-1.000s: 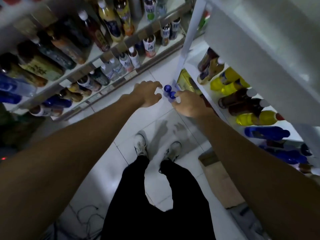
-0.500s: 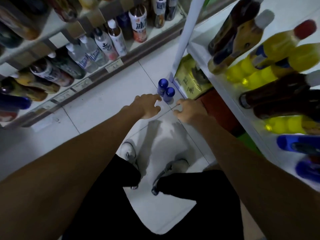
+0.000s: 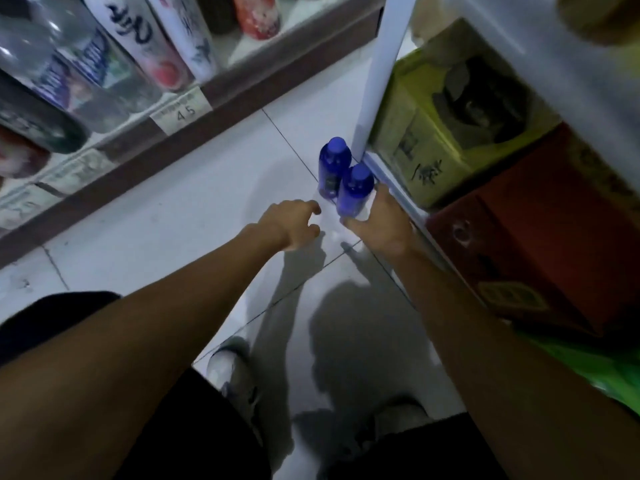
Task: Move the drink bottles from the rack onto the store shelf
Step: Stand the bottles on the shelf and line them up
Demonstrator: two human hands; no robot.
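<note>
"Blue bottles [image 3: 333, 161], where are they?"

"Upright on the floor [image 3: 207, 202], touching, beside the white rack post [image 3: 381, 81]. My right hand [image 3: 384, 226] curls its fingers round the nearer blue bottle [image 3: 355, 188]; my left hand [image 3: 294, 225] hovers beside, fingers loosely spread, empty."

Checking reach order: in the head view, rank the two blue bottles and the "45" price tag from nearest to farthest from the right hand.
1. Nearer blue bottle, right beside the right hand.
2. Farther blue bottle, just behind the first, beside the white post.
3. Price tag, across the aisle to the left.
</note>
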